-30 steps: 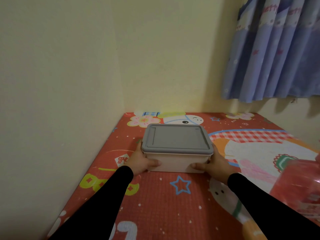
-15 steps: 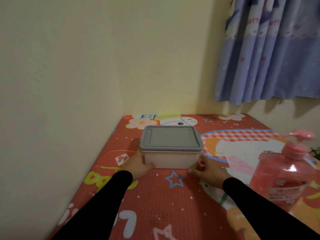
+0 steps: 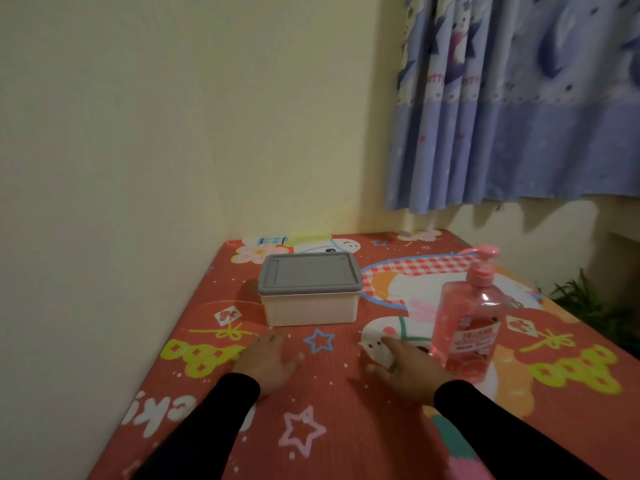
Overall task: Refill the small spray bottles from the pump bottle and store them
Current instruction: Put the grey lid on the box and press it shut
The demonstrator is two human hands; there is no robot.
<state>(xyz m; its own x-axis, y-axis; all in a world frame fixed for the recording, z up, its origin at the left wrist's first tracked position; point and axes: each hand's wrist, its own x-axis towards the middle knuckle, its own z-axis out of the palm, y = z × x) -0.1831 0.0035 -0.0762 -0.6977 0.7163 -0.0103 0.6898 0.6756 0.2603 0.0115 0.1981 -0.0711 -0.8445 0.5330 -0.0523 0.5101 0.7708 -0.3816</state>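
Observation:
A cream storage box with a closed grey lid (image 3: 309, 289) stands near the far left corner of the red patterned mat (image 3: 332, 403). A pink pump bottle (image 3: 467, 320) full of pink liquid stands upright to its right. My left hand (image 3: 268, 360) hovers low over the mat in front of the box, fingers spread and holding nothing. My right hand (image 3: 405, 370) is also open, just left of the pump bottle and apart from it. No small spray bottles are in view.
Cream walls (image 3: 138, 150) meet at the corner behind the box. A blue patterned curtain (image 3: 519, 105) hangs at the upper right. Green leaves (image 3: 588, 306) show past the mat's right edge.
Both hands have let go of the box's sides and drawn back toward me over the mat. The view has swung right, bringing the whole pump bottle into sight.

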